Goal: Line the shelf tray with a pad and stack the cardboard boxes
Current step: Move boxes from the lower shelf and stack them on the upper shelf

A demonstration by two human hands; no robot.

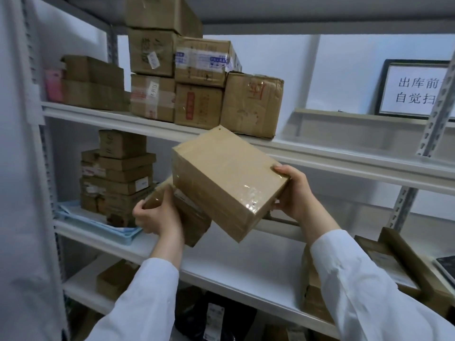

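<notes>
Both grips are closed on boxes: the right hand [296,193] clasps the taped box [226,178], tilted in front of the middle shelf [246,242]; the left hand [157,212] wraps a smaller box [189,217], seemingly resting there beside the blue tray [98,223] holding a stack of boxes [115,178].

Framed sign [416,88]: cut off at the right edge, its text incomplete.
Smaller box [187,217]: mostly hidden behind the large box [226,178] and left hand [157,215].
Box labels: too blurred to read.
</notes>
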